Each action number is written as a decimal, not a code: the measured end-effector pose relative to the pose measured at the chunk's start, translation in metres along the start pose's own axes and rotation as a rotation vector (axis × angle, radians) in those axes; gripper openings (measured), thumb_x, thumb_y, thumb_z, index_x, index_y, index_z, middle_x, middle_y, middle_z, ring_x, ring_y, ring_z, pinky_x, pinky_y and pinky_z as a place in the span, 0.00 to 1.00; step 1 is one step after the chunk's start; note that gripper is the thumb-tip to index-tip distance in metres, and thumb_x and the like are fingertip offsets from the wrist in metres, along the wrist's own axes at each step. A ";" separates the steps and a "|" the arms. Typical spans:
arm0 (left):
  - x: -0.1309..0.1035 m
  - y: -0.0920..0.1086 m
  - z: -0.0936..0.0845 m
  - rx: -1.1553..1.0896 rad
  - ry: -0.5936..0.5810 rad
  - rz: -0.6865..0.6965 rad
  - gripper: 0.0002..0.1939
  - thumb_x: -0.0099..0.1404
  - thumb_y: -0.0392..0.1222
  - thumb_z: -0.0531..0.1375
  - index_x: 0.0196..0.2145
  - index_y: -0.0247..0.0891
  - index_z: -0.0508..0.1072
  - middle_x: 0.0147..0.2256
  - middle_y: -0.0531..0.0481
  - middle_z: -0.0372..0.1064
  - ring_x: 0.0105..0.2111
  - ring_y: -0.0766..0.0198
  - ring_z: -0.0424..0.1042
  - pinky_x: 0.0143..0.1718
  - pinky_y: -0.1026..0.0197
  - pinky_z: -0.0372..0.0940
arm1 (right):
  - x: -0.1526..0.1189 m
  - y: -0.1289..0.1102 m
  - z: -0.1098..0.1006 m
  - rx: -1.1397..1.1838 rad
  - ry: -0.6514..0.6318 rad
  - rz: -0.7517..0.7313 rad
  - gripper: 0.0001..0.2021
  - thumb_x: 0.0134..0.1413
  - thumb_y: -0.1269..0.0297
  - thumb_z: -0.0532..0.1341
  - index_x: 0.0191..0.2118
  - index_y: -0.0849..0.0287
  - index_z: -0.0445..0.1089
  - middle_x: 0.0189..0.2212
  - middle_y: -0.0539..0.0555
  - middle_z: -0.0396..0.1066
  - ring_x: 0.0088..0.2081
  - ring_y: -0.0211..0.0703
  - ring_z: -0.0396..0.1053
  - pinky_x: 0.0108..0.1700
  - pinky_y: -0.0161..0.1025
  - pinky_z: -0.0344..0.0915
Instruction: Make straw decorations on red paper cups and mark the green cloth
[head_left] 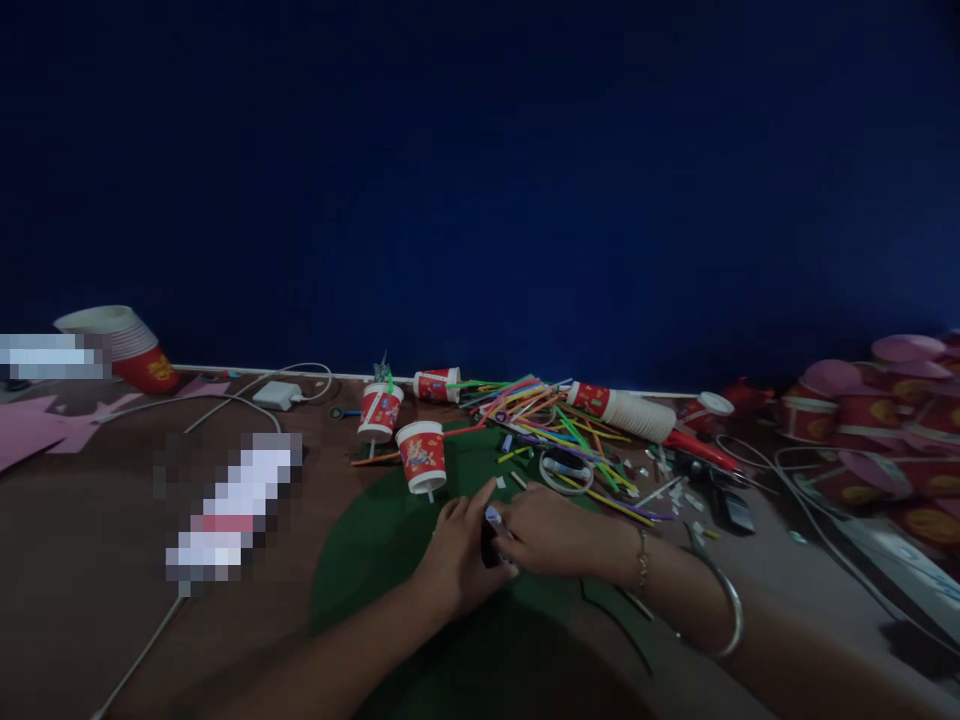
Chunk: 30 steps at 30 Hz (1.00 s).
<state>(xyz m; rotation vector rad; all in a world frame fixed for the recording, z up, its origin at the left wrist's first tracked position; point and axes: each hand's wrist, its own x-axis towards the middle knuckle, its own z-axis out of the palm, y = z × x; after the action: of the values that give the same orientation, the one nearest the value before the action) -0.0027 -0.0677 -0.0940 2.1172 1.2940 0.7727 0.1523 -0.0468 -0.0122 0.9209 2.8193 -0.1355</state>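
Note:
My left hand (pixel 456 558) is over a round green mat (pixel 360 560), its fingers and thumb curved around a dark gap. My right hand (pixel 546 530) meets it from the right, fingers curled in. Between the two hands a small pale lilac-white piece (pixel 493 516) sticks up; its kind and lower end are hidden. Just beyond the hands, a red paper cup (pixel 421 452) with a straw through it stands upside down at the mat's edge. A similar cup (pixel 380 412) is behind it. Colourful straws (pixel 536 410) lie in a loose heap farther back.
Another red cup (pixel 437 386) lies near the wall, and a cup stack (pixel 637 414) lies at right. Beside the straws are a white ring-shaped item (pixel 568 472), paper scraps and a red-and-black tool (pixel 705 450). Finished-looking red cups with pink tops (pixel 870 410) crowd the far right. A charger (pixel 276 395) trails cables.

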 end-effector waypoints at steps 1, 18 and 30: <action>0.000 0.001 0.000 -0.002 -0.006 0.001 0.50 0.44 0.37 0.66 0.62 0.42 0.48 0.49 0.45 0.67 0.50 0.49 0.63 0.55 0.42 0.53 | -0.001 -0.002 0.000 -0.001 0.010 0.023 0.11 0.57 0.66 0.53 0.33 0.64 0.71 0.27 0.58 0.73 0.30 0.45 0.69 0.37 0.41 0.56; 0.002 0.011 -0.011 -0.013 -0.082 0.059 0.45 0.52 0.45 0.62 0.62 0.37 0.45 0.42 0.47 0.71 0.46 0.52 0.66 0.53 0.45 0.53 | -0.032 -0.013 0.036 0.273 0.354 0.156 0.06 0.59 0.68 0.52 0.36 0.59 0.66 0.33 0.55 0.68 0.36 0.43 0.61 0.38 0.40 0.52; 0.000 0.007 -0.009 -0.019 -0.068 0.038 0.45 0.51 0.46 0.63 0.62 0.40 0.46 0.42 0.47 0.70 0.46 0.52 0.66 0.54 0.45 0.52 | -0.032 -0.008 0.052 0.639 0.525 0.210 0.03 0.58 0.68 0.53 0.36 0.57 0.64 0.34 0.52 0.67 0.38 0.41 0.63 0.43 0.39 0.58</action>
<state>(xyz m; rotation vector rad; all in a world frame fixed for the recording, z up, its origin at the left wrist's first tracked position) -0.0046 -0.0689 -0.0832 2.1394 1.2100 0.7200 0.1797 -0.0790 -0.0572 1.5706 3.1643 -0.9338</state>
